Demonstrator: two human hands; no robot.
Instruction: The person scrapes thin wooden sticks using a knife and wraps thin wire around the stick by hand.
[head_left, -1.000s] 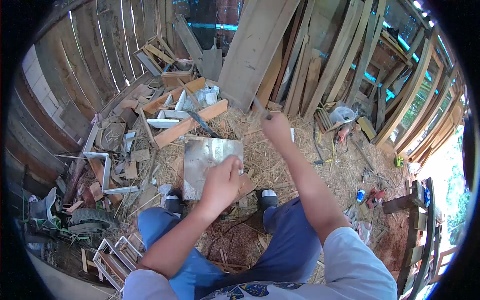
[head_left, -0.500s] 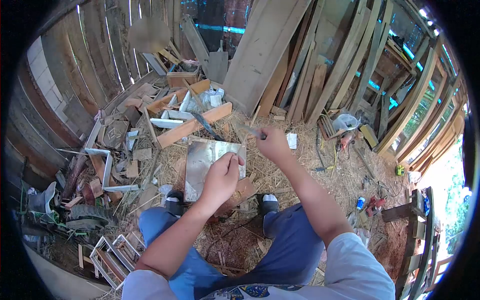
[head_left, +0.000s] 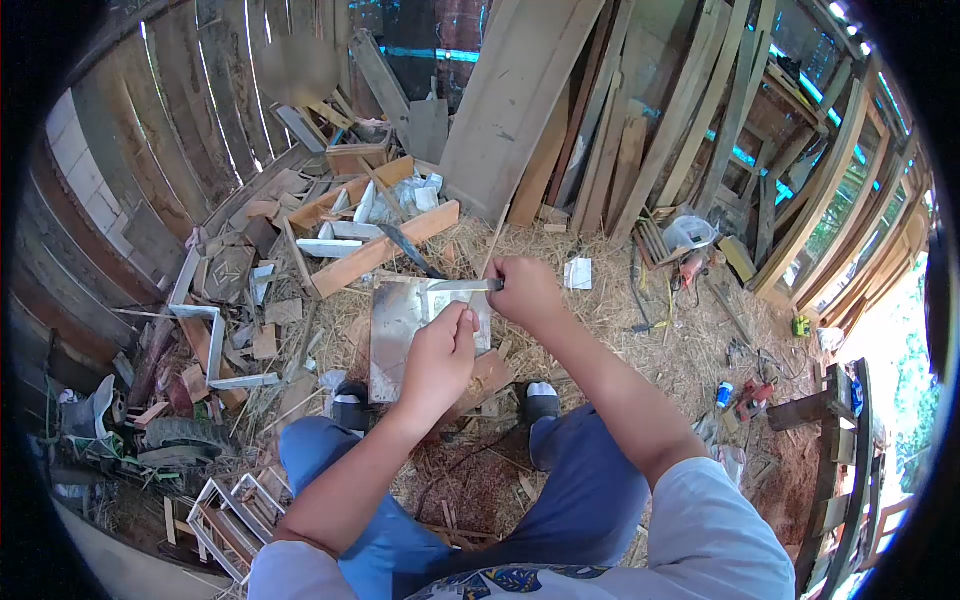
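My right hand (head_left: 527,290) is closed around the dark handle of a knife (head_left: 464,285). Its blade points left, just above my left hand (head_left: 442,350). The fingers of my left hand are curled in with the thumb on top; what they hold, if anything, is hidden. Beneath both hands a worn, shiny metal-looking sheet (head_left: 392,340) lies on the straw-covered floor. A dark, curved blade-like tool (head_left: 411,250) rests against an orange-brown plank (head_left: 385,252) just beyond the sheet.
Scrap wood and white frame pieces (head_left: 213,345) crowd the left. Tall boards (head_left: 530,100) lean on the far wall. To the right lie a red power tool (head_left: 752,402), a blue can (head_left: 723,394) and cables. White frames (head_left: 225,520) stand near my left leg.
My right hand has shifted slightly left and down. The knife blade has swung to lie nearly level over my left hand, which stays almost in place.
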